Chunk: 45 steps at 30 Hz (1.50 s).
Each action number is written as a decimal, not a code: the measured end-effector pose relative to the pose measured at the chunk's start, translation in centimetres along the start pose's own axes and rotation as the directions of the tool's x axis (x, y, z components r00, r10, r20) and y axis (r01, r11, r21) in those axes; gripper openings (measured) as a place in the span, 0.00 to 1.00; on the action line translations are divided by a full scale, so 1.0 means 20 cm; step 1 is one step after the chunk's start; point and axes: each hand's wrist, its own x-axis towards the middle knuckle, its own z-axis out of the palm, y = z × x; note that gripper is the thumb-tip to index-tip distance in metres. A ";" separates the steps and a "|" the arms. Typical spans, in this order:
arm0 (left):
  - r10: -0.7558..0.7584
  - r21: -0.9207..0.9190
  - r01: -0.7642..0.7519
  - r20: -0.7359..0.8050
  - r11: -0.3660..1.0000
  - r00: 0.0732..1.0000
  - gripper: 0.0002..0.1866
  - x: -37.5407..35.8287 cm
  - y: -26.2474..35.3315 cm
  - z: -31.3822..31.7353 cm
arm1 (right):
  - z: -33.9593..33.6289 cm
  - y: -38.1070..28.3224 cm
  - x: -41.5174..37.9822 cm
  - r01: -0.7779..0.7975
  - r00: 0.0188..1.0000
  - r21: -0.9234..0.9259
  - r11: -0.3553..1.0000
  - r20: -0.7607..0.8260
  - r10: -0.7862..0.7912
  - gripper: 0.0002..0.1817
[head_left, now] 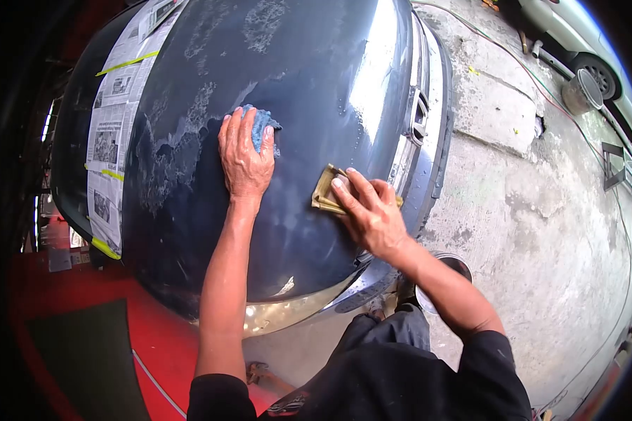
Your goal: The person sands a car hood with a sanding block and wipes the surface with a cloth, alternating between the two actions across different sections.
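Note:
The dark car hood (288,217) fills the middle of the view, with whitish wet residue on its left and upper parts. My left hand (248,160) presses a wet blue cloth (261,128) against the hood, its fingers bent over it. Nearer the front of the hood, my right hand (376,214) grips a folded tan sheet that looks like sandpaper (326,188), held flat on the paint. Part of that sheet is hidden under the fingers. Small water drops dot the paint near the grille.
Newspaper (109,133) taped with yellow strips covers the windshield edge. A car badge (418,118) sits on the front grille. A bucket (444,275) stands by my legs, another bucket (583,91) near a white car (590,31). A hose (512,59) crosses the concrete.

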 end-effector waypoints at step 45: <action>0.135 0.056 -0.128 -0.133 0.990 0.982 0.44 0.00 -0.06 0.08 | 0.07 -0.35 -0.31 -0.121 0.990 -0.037 0.992 -0.077 0.118 0.37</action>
